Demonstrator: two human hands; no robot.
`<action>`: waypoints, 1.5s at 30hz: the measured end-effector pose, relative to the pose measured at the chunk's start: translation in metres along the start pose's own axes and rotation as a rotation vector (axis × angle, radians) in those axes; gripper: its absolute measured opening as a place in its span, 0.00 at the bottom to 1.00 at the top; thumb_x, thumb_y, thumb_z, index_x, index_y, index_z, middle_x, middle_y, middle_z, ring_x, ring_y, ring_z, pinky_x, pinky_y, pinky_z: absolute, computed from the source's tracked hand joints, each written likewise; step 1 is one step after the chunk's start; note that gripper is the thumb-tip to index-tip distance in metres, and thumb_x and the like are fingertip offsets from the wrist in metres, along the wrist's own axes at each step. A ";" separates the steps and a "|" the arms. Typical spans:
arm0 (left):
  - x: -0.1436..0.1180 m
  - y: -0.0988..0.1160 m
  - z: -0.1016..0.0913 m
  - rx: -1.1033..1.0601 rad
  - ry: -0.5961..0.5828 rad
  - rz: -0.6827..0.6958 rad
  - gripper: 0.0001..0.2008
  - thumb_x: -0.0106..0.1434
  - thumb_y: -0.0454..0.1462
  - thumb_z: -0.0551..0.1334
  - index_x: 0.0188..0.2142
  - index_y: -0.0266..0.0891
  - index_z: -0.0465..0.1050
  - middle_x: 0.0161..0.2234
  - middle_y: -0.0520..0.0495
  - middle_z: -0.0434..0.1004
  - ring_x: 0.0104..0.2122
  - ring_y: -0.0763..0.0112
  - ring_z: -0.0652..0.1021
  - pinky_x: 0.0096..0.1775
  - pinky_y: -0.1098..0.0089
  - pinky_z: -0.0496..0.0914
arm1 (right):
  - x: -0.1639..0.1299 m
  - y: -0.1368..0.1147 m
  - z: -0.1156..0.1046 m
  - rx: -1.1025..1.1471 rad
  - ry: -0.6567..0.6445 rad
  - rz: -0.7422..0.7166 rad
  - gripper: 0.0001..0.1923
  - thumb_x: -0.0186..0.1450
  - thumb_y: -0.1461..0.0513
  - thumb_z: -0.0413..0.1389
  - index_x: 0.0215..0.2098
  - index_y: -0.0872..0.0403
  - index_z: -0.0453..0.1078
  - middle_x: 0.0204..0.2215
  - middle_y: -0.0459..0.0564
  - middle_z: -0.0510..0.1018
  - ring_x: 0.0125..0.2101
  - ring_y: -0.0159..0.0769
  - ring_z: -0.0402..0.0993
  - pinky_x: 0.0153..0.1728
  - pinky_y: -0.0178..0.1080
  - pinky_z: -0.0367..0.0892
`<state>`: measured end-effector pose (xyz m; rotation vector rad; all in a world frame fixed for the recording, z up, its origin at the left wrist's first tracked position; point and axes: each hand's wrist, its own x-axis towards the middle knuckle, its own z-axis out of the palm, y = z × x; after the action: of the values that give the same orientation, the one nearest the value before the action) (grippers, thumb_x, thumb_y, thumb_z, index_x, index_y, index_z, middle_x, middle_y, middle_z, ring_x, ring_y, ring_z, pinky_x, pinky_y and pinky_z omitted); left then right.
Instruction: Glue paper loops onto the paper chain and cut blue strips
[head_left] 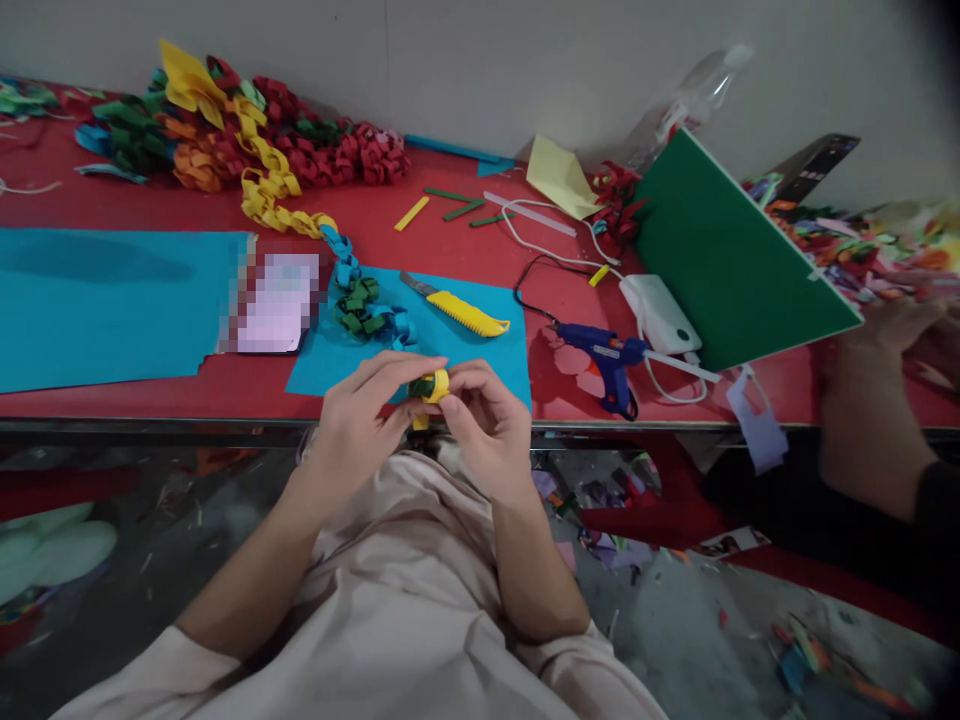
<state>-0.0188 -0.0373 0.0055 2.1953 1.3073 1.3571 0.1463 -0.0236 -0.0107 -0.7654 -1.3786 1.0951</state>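
Close to the table's front edge, my left hand (360, 415) is closed on the end of a paper chain (360, 300). A yellow paper loop (437, 384) there passes by a dark green link, and my right hand (491, 425) pinches its right side between thumb and fingers. From my hands the chain runs back through blue, green, blue and then yellow links. A blue paper sheet (480, 372) lies beneath, with a yellow utility knife (465, 312) on it, blade out. The fingers partly hide the loop's join.
Right of the sheet lies a blue glue gun (600, 350) with its cord, beside a white power bank (660, 315) and an upright green board (735, 250). A phone (274, 300) sits left. Paper strips (412, 213) and a chain pile (300, 135) are behind. Another person's arm (870, 400) is at right.
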 end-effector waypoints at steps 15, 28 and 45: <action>0.000 0.002 0.002 0.106 0.009 0.078 0.16 0.72 0.33 0.63 0.57 0.49 0.76 0.50 0.48 0.83 0.49 0.66 0.82 0.50 0.68 0.74 | 0.001 0.004 -0.005 0.046 -0.050 -0.025 0.09 0.69 0.54 0.64 0.37 0.51 0.75 0.34 0.48 0.76 0.35 0.34 0.73 0.37 0.38 0.72; -0.002 0.000 0.003 0.115 0.009 0.051 0.13 0.73 0.33 0.62 0.54 0.47 0.76 0.49 0.47 0.83 0.49 0.65 0.82 0.50 0.66 0.75 | 0.004 0.002 -0.010 0.027 -0.054 0.016 0.12 0.66 0.53 0.66 0.33 0.52 0.77 0.32 0.49 0.80 0.34 0.35 0.77 0.36 0.39 0.75; 0.008 -0.004 -0.006 0.085 0.143 -0.055 0.13 0.71 0.38 0.64 0.53 0.43 0.73 0.48 0.45 0.82 0.46 0.64 0.82 0.46 0.67 0.77 | 0.030 -0.014 0.006 -0.020 -0.120 -0.062 0.12 0.68 0.55 0.65 0.31 0.52 0.74 0.32 0.47 0.77 0.33 0.33 0.75 0.36 0.37 0.73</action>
<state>-0.0251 -0.0300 0.0112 2.1326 1.4910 1.4878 0.1385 -0.0016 0.0139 -0.6757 -1.5063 1.0950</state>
